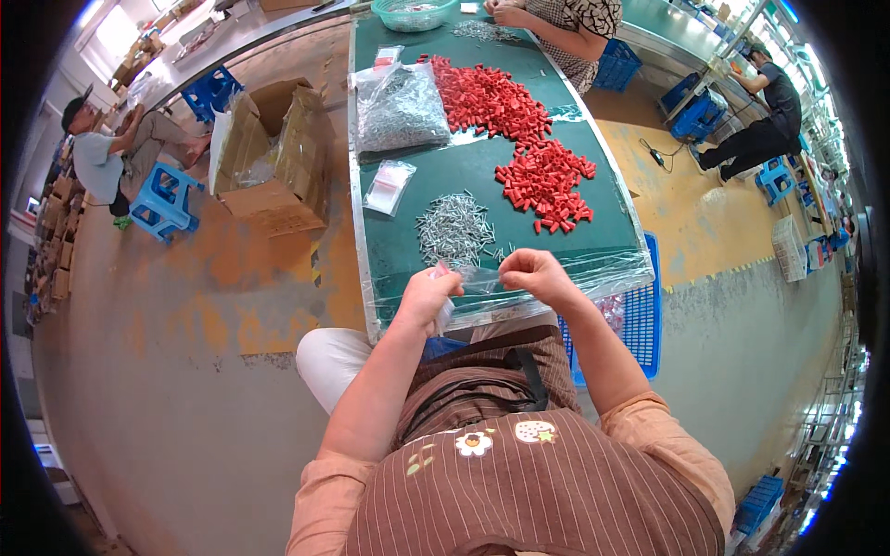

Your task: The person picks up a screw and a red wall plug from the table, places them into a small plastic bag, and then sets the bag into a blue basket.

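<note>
My left hand (429, 298) is closed around small clear plastic bags at the table's near edge. Between my two hands stretches a clear plastic bag (478, 279), its near end in the left fingers. Thumb and forefinger of my right hand (536, 275) pinch together at the bag's other side. Just beyond them, a pile of silver screws (454, 228) lies on the green tabletop (413, 159), with a few strays close to the right fingers. Farther off spreads a long heap of red plastic wall plugs (547, 181).
A large clear bag of screws (399, 109) and a pack of small bags (389, 187) lie left of the piles. A blue basket (640, 324) stands by the table's right side. Left are a cardboard box (278, 176) and blue stool (165, 202). Other people work nearby.
</note>
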`<state>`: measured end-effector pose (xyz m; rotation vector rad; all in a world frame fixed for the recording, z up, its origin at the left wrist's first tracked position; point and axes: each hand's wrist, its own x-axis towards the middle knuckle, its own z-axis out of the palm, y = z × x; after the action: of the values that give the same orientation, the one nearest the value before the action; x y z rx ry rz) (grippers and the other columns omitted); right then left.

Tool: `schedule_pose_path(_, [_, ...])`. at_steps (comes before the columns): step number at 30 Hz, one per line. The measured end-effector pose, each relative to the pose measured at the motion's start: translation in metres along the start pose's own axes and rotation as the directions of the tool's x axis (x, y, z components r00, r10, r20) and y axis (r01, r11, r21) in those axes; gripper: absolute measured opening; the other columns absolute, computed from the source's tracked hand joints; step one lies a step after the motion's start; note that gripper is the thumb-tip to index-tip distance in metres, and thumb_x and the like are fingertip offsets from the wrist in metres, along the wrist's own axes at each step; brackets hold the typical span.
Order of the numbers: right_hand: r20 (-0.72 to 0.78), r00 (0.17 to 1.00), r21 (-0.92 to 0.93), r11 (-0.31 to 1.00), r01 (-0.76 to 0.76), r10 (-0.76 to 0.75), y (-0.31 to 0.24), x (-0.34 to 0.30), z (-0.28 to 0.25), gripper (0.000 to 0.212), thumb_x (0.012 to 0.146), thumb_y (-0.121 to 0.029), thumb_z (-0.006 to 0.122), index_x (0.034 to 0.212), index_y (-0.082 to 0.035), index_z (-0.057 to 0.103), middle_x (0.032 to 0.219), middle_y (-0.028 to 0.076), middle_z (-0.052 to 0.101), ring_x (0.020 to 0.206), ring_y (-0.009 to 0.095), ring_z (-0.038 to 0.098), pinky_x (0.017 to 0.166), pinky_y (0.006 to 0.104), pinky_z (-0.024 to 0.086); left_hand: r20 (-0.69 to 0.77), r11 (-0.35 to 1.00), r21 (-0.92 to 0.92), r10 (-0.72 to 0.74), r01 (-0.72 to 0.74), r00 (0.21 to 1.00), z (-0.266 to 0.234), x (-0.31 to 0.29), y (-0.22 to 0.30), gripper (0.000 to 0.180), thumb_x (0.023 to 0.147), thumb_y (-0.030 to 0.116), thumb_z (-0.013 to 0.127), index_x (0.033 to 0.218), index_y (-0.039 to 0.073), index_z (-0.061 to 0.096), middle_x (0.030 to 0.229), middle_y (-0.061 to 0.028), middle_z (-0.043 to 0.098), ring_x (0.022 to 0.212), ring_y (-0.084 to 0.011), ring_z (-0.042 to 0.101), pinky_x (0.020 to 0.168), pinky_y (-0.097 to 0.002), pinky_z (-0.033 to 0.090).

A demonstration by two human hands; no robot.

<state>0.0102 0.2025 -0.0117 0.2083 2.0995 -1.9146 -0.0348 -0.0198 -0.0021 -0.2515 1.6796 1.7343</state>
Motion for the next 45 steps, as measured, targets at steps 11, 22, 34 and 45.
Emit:
schedule_pose_path(11, [-0.191,0.874,-0.916,0.401,0.005,-0.447,-0.015,0.046,-0.059,0.026,0.080,-0.015,0.058,0.105,-0.010,0.058,0.091,0.014,0.058,0.085,0.034,0.060,0.073,0.0430,0.050,-0.039,0.996,-0.088,-0.038,0.035,0.999,-0.014,0.002,-0.006,0.012,0.073,0.016,0.065,0.073,0.006,0.058,0.070,-0.0028,0.057,0.062,-0.0124,0.050,0.057,-0.0282,0.038])
schedule_pose_path(22, [-0.233,0.847,-0.905,0.426,-0.009,-0.477,-0.008,0.028,-0.058,0.021,0.074,-0.004,0.056,0.095,-0.009,0.057,0.090,0.015,0.056,0.078,0.037,0.059,0.066,0.0461,0.048,0.044,0.991,0.010,0.134,-0.134,0.990,0.003,0.010,-0.040,0.011,0.080,0.016,0.060,0.078,0.004,0.059,0.071,-0.0022,0.058,0.065,-0.0108,0.051,0.060,-0.0260,0.040])
schedule_pose_path(34, [-0.242,0.869,-0.932,0.351,-0.086,-0.431,-0.007,0.044,-0.062,0.009,0.073,-0.001,0.055,0.082,-0.003,0.054,0.082,0.016,0.056,0.077,0.036,0.059,0.067,0.0451,0.048,-0.175,0.755,0.595,0.456,-0.275,0.873,0.007,0.003,-0.028,0.024,0.082,0.028,0.058,0.084,0.003,0.058,0.077,-0.0173,0.062,0.073,-0.0337,0.061,0.065,-0.0408,0.046])
schedule_pose_path(45, [0.055,0.919,-0.462,0.806,0.370,-0.391,-0.063,-0.001,0.017,0.014,0.071,-0.005,0.068,0.082,-0.002,0.060,0.077,0.012,0.061,0.068,0.023,0.062,0.063,0.0318,0.050,-0.131,0.739,0.616,0.439,-0.274,0.889,0.015,-0.006,-0.018,0.026,0.083,0.029,0.056,0.081,0.003,0.058,0.079,-0.0207,0.061,0.078,-0.0387,0.059,0.067,-0.0454,0.046])
